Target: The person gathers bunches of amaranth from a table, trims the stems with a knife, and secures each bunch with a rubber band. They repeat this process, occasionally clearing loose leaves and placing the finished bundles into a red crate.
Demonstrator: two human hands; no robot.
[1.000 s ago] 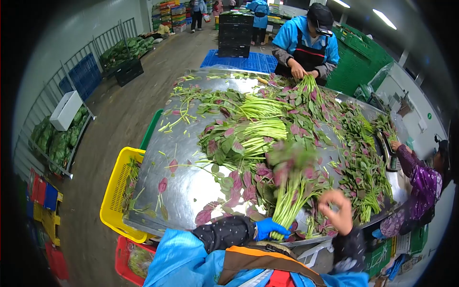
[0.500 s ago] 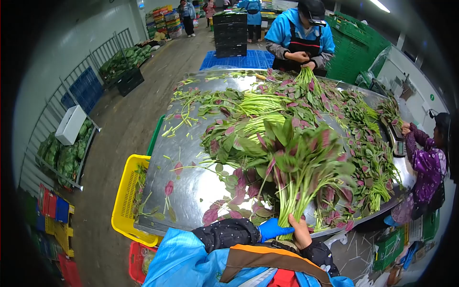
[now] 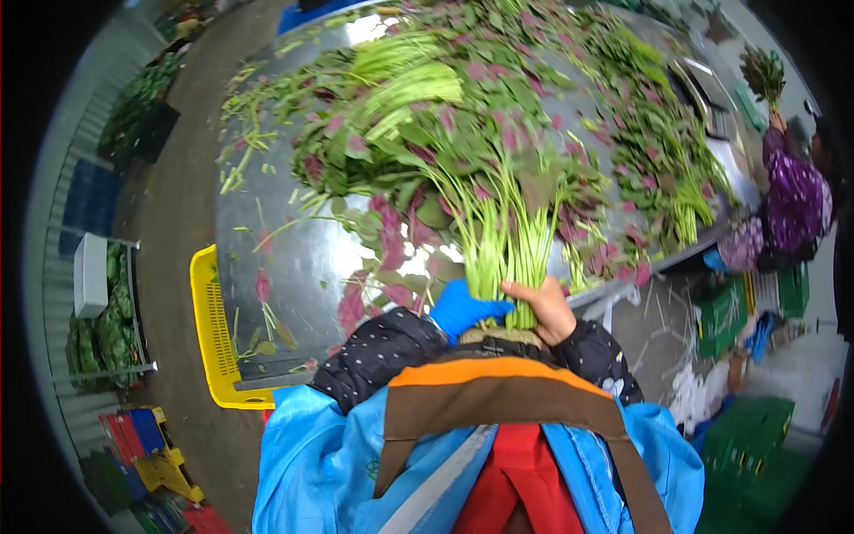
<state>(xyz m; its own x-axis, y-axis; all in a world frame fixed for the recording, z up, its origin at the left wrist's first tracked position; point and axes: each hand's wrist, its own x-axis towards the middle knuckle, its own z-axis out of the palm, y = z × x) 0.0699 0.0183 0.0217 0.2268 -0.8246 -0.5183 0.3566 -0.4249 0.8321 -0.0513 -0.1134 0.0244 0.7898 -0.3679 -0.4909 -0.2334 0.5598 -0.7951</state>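
Observation:
At the near edge of the metal table [image 3: 307, 334], my left hand [image 3: 464, 309], in a blue glove, and my bare right hand [image 3: 544, 307] close from both sides round the lower stalks of a bunch of leafy greens [image 3: 509, 236]. The bunch has pale green stalks, and its green and purple leaves point away from me over the table. Beyond it lie more greens with their stalks side by side [image 3: 414, 89]. Loose purple leaves [image 3: 391, 240] are scattered to the left of the bunch.
A yellow basket [image 3: 206, 334] stands at the table's left edge. At the right, a person in purple [image 3: 792, 200] holds up a small bunch near a scale [image 3: 716, 116]. Green crates [image 3: 725, 320] and litter lie on the floor at right.
My view has tilted down, and the co-worker across the table has left it. The bunch now stands straighter between my hands. The person in purple has raised a bunch.

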